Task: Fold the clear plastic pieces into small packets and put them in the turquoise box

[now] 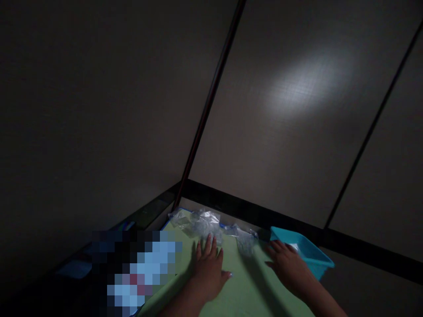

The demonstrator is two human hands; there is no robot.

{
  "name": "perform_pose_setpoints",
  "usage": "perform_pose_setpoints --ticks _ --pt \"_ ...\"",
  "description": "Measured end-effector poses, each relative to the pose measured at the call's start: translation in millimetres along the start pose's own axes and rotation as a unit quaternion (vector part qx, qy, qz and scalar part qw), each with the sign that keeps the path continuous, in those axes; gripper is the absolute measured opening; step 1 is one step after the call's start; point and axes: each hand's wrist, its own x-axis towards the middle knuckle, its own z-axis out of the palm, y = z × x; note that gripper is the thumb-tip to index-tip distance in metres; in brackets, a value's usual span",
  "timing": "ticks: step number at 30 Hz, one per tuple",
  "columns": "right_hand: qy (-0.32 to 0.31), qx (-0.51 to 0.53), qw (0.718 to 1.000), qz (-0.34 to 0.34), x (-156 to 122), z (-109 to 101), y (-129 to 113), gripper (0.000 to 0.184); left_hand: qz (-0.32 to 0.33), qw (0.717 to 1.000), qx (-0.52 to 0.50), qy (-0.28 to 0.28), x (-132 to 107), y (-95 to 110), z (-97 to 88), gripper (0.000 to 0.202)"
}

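Over a pale green surface (244, 290) my left hand (209, 268) reaches forward with its fingers spread and nothing in it. Just beyond those fingertips lie crumpled clear plastic bags (206, 220). My right hand (284, 262) is stretched out too, its fingers apart, in front of a turquoise basket (319, 257) and partly covering its near side. Whether it touches the basket I cannot tell. Between the hands, farther back, is another clear plastic bag (246, 242). Something whitish (294, 247) shows inside the basket; its kind is unclear.
Behind the surface stands a panelled wall (264, 154) with dark strips and a dark baseboard (231, 207). At the left a blurred-out, pixelated bluish patch (148, 268) hides what is there. The room is dim, with a bright reflection on the wall.
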Motion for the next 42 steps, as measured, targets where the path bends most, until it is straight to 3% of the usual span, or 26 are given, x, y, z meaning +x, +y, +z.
perform_pose_setpoints --ticks 3,6,11,14,17,20,24,31,37,42 --pt "-0.056 0.087 0.994 -0.032 18 -3 -44 0.048 -0.076 0.996 0.036 0.037 4 -5 1.0 0.064" --pt "-0.069 0.169 0.982 -0.042 41 7 -73 0.053 -0.142 0.986 0.071 0.045 6 -10 2.1 0.061" --pt "-0.048 0.311 0.949 -0.02 81 37 -105 0.056 -0.151 0.984 0.092 0.036 11 -17 7.7 0.063" --pt "-0.056 0.316 0.947 0.02 93 52 -120 0.056 -0.162 0.98 0.108 0.043 15 -23 8.7 0.064" --pt "-0.111 0.276 0.955 0.001 94 59 -129 0.054 -0.184 0.976 0.115 0.024 17 -28 7.9 0.062" --pt "-0.146 0.245 0.958 -0.01 89 61 -133 0.054 -0.182 0.976 0.116 0.008 18 -29 7.4 0.064" --pt "-0.149 0.231 0.961 0.01 78 59 -132 0.053 -0.162 0.98 0.117 -0.011 15 -27 8.1 0.067" --pt "-0.128 0.233 0.964 0.013 39 54 -127 0.058 -0.052 0.996 0.061 -0.05 7 -23 11.7 0.063" --pt "-0.051 0.254 0.965 0.05 6 53 -126 0.058 -0.046 0.996 0.071 -0.033 2 -15 9.3 0.059" --pt "0.041 0.329 0.925 0.186 -1 57 -83 0.055 -0.016 0.998 0.053 0.018 5 -13 12.7 0.06"
